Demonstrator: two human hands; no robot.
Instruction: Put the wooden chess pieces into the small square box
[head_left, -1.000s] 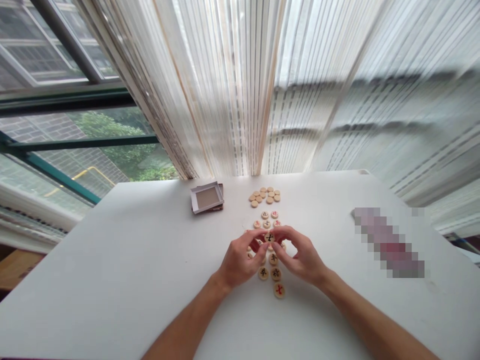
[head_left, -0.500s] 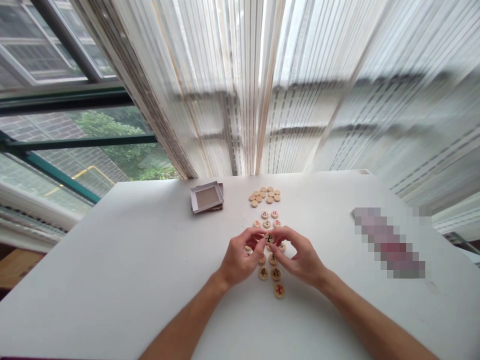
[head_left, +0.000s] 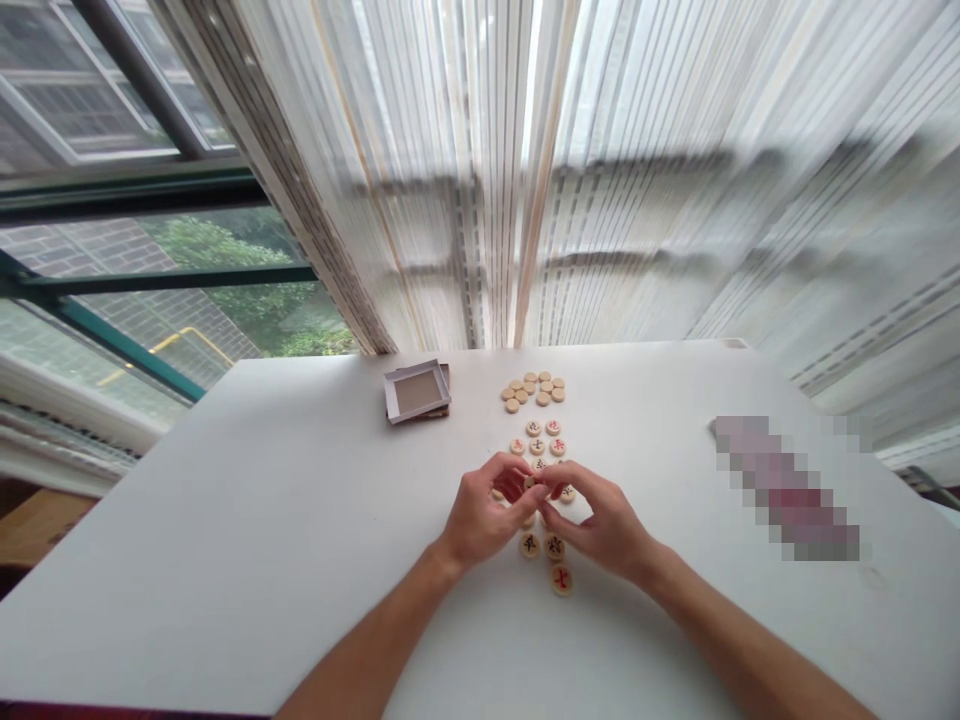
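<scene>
Round wooden game pieces with red or black characters [head_left: 537, 446] lie face up in the middle of a white table [head_left: 285, 520]. My left hand [head_left: 484, 515] and my right hand [head_left: 596, 520] meet fingertip to fingertip above them, pinching a small wooden piece [head_left: 534, 482] that the fingers mostly hide. Three more pieces [head_left: 553, 562] lie just in front of my hands. A cluster of plain face-down pieces [head_left: 534, 390] sits farther back.
A small open cardboard box [head_left: 417, 392] rests at the back left of the pieces. A blurred-out object [head_left: 784, 490] lies on the right of the table. Striped curtains [head_left: 600, 170] hang behind the far edge, a window at the left.
The piece with the black character showed face up between my fingers; now it is turned or covered and my fingertips have closed in over it. The view shifted slightly.
</scene>
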